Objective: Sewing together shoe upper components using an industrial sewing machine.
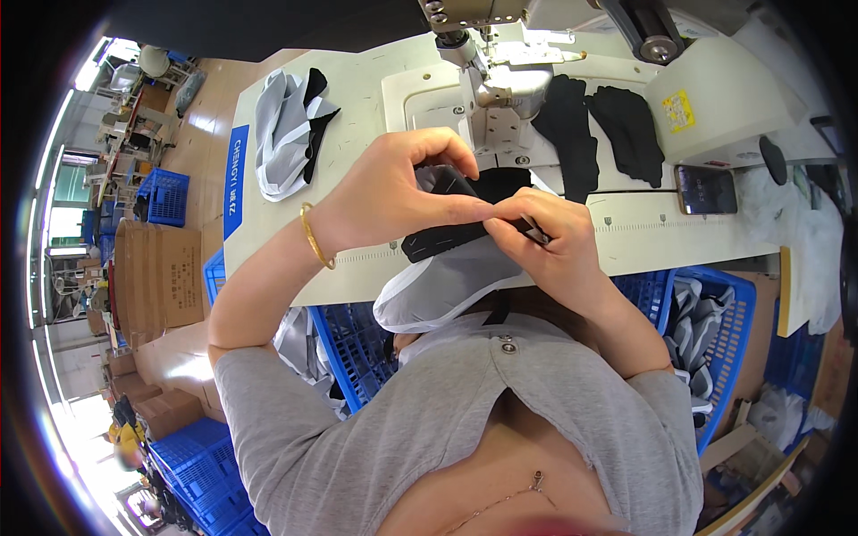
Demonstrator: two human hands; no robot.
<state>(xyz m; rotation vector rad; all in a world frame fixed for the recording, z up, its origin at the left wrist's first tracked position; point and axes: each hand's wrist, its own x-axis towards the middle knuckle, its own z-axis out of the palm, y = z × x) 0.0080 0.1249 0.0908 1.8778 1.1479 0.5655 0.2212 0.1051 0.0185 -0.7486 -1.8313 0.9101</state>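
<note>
Both hands hold one grey, white and black fabric shoe-upper piece in front of my chest, at the near edge of a white sewing table. My left hand, with a gold bangle on its wrist, pinches the piece's dark top edge from the left. From the right, my right hand pinches the same black edge, fingertips touching the left hand's. The grey-white part hangs down below the hands. A sewing machine head stands just beyond them.
A pile of grey-and-black pieces lies at the table's left. Black cut pieces lie right of the machine, a dark phone further right. Blue crates with more pieces stand under the table. Cardboard boxes sit on the floor left.
</note>
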